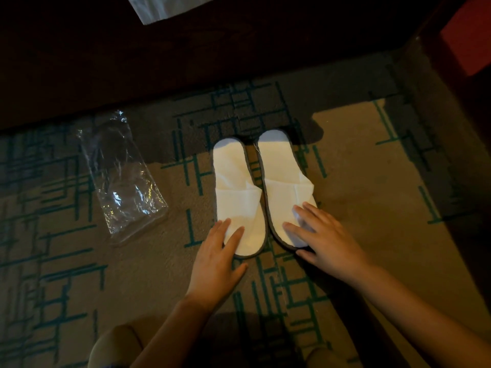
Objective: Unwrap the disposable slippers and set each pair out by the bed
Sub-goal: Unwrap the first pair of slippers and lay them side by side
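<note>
Two white disposable slippers with grey edging lie side by side on the carpet, heels toward the dark bed base. The left slipper has my left hand lying flat on its toe end, fingers spread. The right slipper has my right hand lying flat on its toe end, thumb by the rim. Neither hand grips anything. An empty clear plastic wrapper lies on the carpet to the left of the pair.
The dark bed base runs across the top, with a pale plastic sheet on it. A dark furniture piece with a red panel stands at the right. The patterned carpet is lit brightly around the slippers. My knee shows at the bottom.
</note>
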Demonstrator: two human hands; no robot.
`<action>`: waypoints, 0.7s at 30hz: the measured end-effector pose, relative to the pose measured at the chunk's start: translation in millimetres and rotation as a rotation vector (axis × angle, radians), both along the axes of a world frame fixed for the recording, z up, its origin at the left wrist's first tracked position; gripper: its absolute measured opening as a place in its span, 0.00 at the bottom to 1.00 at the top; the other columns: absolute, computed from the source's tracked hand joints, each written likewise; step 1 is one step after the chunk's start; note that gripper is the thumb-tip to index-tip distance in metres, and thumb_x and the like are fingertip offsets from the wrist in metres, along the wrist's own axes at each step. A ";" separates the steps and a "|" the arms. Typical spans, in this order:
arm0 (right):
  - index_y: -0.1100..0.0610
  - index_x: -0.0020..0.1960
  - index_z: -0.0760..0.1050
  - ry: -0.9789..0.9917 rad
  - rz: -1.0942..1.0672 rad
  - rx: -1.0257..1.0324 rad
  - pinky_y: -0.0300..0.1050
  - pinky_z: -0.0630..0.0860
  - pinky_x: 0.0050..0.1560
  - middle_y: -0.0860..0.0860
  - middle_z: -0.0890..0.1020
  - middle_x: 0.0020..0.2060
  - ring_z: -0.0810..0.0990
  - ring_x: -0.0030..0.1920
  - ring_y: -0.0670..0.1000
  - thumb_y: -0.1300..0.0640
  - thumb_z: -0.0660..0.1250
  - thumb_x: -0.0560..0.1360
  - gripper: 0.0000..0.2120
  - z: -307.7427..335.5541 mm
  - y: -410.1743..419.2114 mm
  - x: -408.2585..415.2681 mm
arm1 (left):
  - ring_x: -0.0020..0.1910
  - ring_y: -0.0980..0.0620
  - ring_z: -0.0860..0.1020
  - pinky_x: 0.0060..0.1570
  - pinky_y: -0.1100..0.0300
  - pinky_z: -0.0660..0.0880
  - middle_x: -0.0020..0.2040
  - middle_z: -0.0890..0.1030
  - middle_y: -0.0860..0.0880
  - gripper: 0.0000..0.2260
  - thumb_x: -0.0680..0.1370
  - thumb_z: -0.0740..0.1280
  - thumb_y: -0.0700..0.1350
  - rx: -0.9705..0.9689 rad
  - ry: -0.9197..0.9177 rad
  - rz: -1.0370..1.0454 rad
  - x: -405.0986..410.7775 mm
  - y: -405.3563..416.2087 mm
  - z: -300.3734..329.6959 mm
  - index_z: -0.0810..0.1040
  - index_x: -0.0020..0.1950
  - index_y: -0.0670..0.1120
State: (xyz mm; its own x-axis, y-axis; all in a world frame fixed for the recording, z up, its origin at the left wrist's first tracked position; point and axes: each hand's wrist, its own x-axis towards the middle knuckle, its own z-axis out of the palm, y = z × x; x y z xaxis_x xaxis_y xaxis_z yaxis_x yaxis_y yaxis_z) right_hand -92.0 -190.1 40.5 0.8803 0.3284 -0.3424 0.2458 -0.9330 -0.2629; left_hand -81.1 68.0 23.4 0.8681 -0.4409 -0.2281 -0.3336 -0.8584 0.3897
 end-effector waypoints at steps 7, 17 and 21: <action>0.49 0.62 0.75 -0.034 0.021 0.006 0.53 0.76 0.57 0.57 0.75 0.66 0.71 0.67 0.60 0.50 0.78 0.62 0.30 -7.7 -2.3 1.7 | 0.66 0.38 0.71 0.62 0.47 0.65 0.67 0.72 0.37 0.28 0.66 0.75 0.48 0.016 -0.038 -0.001 1.2 -4.9 -4.4 0.72 0.64 0.46; 0.50 0.69 0.68 -0.037 0.055 0.028 0.54 0.68 0.67 0.57 0.64 0.73 0.58 0.75 0.59 0.53 0.68 0.72 0.26 -4.0 -5.5 44.6 | 0.71 0.39 0.64 0.68 0.47 0.60 0.71 0.66 0.38 0.27 0.69 0.72 0.47 -0.033 -0.032 0.066 38.0 -13.5 -4.5 0.70 0.67 0.45; 0.50 0.71 0.64 -0.023 0.058 0.047 0.54 0.61 0.71 0.56 0.59 0.75 0.50 0.76 0.58 0.53 0.64 0.76 0.25 -0.9 -6.2 64.6 | 0.71 0.40 0.65 0.67 0.48 0.66 0.72 0.64 0.39 0.26 0.69 0.71 0.49 -0.057 -0.024 0.099 55.1 -15.0 -4.1 0.72 0.66 0.45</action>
State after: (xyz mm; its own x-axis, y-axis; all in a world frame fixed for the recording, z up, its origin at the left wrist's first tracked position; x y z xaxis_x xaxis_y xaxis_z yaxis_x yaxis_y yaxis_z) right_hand -27.4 -196.3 39.6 0.8668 0.3941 -0.3054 0.3053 -0.9038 -0.2997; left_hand -26.1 53.0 19.2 0.9130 -0.3644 -0.1836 -0.2580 -0.8641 0.4322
